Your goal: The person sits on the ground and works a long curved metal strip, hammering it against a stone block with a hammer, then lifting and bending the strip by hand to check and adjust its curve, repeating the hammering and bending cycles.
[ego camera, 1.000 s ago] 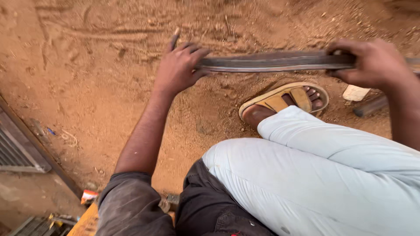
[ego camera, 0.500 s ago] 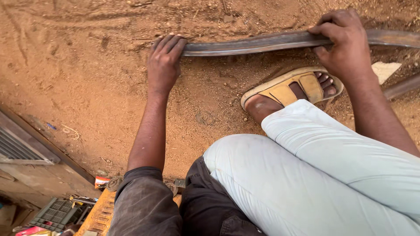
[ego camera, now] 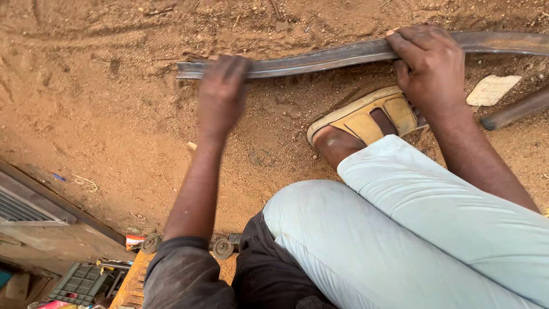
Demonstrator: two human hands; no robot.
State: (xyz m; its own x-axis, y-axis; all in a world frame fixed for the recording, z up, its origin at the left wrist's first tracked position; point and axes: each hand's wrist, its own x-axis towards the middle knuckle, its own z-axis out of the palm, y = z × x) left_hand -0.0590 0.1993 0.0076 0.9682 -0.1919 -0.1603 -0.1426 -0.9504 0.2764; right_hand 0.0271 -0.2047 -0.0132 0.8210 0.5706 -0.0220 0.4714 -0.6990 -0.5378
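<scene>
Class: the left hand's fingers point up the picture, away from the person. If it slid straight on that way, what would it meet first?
The left hand already rests on the long metal strip; beyond it, apparently only bare dirt ground.

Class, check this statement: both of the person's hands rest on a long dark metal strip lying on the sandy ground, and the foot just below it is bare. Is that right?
Not quite. The head view shows the foot in a tan sandal, not bare. The rest holds: the left hand and right hand both rest on the long dark metal strip lying on the sandy ground.
</scene>
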